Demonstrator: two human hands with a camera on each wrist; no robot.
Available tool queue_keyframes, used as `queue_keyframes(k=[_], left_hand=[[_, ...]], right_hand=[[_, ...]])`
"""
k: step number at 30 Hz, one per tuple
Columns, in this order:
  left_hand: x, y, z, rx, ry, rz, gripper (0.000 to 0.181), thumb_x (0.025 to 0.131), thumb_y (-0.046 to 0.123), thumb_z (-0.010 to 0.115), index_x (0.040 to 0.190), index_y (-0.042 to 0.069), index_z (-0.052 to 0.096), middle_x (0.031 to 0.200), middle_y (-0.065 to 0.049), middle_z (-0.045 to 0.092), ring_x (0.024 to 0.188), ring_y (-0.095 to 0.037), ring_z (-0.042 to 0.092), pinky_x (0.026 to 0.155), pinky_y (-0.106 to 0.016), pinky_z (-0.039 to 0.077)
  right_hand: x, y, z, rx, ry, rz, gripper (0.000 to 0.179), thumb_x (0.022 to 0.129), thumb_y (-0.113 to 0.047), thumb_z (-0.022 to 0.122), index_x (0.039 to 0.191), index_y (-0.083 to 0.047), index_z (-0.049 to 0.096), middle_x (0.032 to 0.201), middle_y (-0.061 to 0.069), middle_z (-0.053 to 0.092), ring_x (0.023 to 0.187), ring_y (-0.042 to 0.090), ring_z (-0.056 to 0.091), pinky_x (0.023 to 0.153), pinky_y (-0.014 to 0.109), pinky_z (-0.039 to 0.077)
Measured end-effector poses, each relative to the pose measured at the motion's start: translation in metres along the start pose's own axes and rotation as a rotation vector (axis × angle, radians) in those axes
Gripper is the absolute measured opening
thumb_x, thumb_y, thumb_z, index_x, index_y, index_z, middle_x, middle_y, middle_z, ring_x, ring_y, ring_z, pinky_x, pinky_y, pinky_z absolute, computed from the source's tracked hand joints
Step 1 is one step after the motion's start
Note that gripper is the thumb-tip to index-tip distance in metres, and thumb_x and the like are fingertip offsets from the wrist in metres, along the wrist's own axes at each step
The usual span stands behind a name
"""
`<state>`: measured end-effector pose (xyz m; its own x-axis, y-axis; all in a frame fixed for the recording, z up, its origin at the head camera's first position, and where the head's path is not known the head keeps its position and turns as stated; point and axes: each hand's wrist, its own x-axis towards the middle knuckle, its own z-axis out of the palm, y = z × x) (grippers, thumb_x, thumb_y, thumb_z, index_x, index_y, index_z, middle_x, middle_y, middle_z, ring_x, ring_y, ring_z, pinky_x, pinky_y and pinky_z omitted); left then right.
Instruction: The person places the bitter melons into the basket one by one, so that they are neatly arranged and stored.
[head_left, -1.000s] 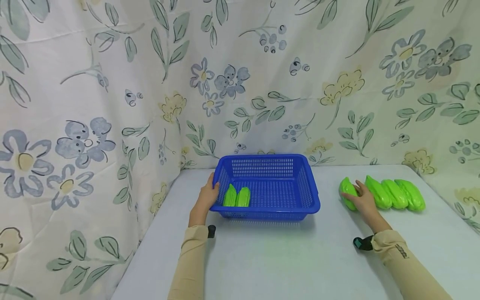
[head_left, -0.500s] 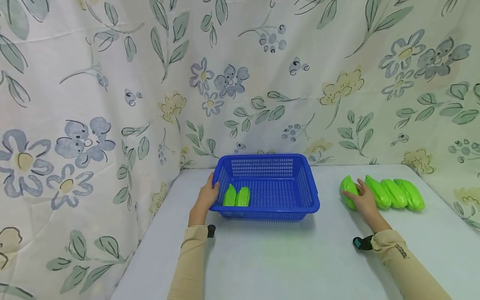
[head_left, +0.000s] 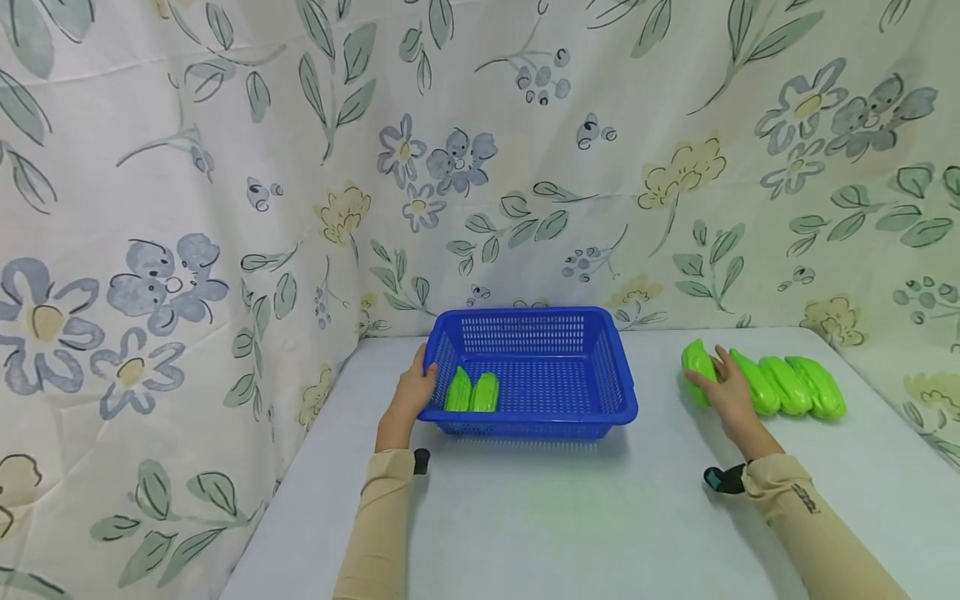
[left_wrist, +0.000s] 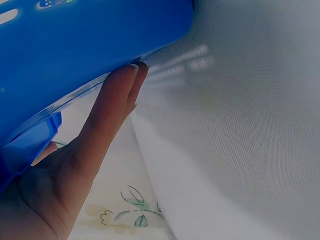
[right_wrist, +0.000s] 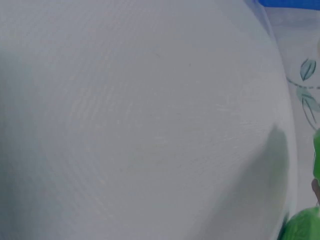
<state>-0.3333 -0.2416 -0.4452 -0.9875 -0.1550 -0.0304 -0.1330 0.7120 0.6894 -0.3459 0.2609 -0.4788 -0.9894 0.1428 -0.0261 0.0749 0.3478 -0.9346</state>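
My right hand grips a bright green, glossy, elongated vegetable-shaped piece between thumb and fingers, at the left end of a row of similar green pieces. Only a sliver of green shows at the right wrist view's lower right edge, with a shadow on the table beside it. At the left side of a blue plastic basket, my left hand holds the rim. Its fingers lie along the outer wall in the left wrist view. Two green pieces lie side by side in the basket's left part.
The white table reaches back to a floral curtain, which also hangs along the left side. Dark wrist mounts stick out from both sleeves close above the table.
My right hand has moved up and slightly away with the green piece, which now sits higher than the row's pieces. The left hand and the basket stay in place.
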Motion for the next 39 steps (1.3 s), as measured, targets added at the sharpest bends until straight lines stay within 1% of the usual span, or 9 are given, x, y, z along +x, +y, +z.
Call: queue_keyframes(k=[6, 12, 15, 21, 31, 39], left_hand=[[0.0, 0.0, 0.0, 0.004, 0.0, 0.007, 0.059, 0.106, 0.029, 0.033, 0.158, 0.015, 0.009, 0.153, -0.027, 0.035, 0.134, -0.049, 0.044, 0.106, -0.061, 0.039], [0.0, 0.001, 0.0, -0.001, 0.004, 0.003, 0.06, 0.106, 0.031, 0.034, 0.158, 0.015, 0.01, 0.153, -0.027, 0.035, 0.134, -0.048, 0.044, 0.107, -0.061, 0.038], [0.001, 0.0, 0.0, 0.002, 0.003, 0.003, 0.059, 0.106, 0.03, 0.033, 0.158, 0.015, 0.01, 0.153, -0.027, 0.035, 0.134, -0.048, 0.044, 0.107, -0.061, 0.038], [0.002, -0.001, 0.001, 0.002, 0.001, 0.003, 0.059, 0.106, 0.03, 0.033, 0.158, 0.015, 0.01, 0.153, -0.027, 0.035, 0.134, -0.049, 0.044, 0.107, -0.062, 0.038], [0.001, 0.001, 0.0, 0.001, 0.007, 0.008, 0.059, 0.106, 0.03, 0.034, 0.158, 0.015, 0.011, 0.153, -0.026, 0.035, 0.134, -0.049, 0.044, 0.107, -0.062, 0.038], [0.0, 0.001, 0.0, 0.004, 0.002, 0.001, 0.059, 0.106, 0.03, 0.033, 0.158, 0.015, 0.011, 0.153, -0.027, 0.035, 0.134, -0.049, 0.043, 0.107, -0.062, 0.038]], right_hand=[[-0.003, -0.01, 0.002, 0.012, 0.006, -0.035, 0.086, 0.099, -0.031, 0.057, 0.157, -0.014, -0.005, 0.162, 0.021, 0.008, 0.149, 0.044, 0.008, 0.119, 0.057, 0.016], [-0.004, -0.021, 0.007, 0.026, 0.037, -0.072, 0.086, 0.098, -0.028, 0.059, 0.158, -0.016, -0.002, 0.162, 0.018, 0.013, 0.15, 0.041, 0.012, 0.119, 0.056, 0.019], [-0.006, -0.028, 0.009, 0.022, 0.047, -0.097, 0.085, 0.098, -0.026, 0.059, 0.158, -0.016, 0.0, 0.162, 0.019, 0.014, 0.15, 0.042, 0.012, 0.118, 0.057, 0.02], [-0.008, -0.042, 0.016, 0.018, 0.035, -0.14, 0.084, 0.099, -0.026, 0.058, 0.158, -0.016, 0.0, 0.162, 0.02, 0.014, 0.149, 0.044, 0.014, 0.117, 0.059, 0.021], [-0.012, -0.069, 0.025, 0.004, 0.044, -0.223, 0.083, 0.099, -0.025, 0.058, 0.158, -0.016, 0.002, 0.162, 0.02, 0.017, 0.147, 0.046, 0.022, 0.113, 0.062, 0.027], [-0.013, -0.085, 0.034, 0.013, 0.034, -0.295, 0.082, 0.098, -0.026, 0.059, 0.159, -0.017, 0.004, 0.161, 0.021, 0.021, 0.144, 0.046, 0.028, 0.111, 0.063, 0.03]])
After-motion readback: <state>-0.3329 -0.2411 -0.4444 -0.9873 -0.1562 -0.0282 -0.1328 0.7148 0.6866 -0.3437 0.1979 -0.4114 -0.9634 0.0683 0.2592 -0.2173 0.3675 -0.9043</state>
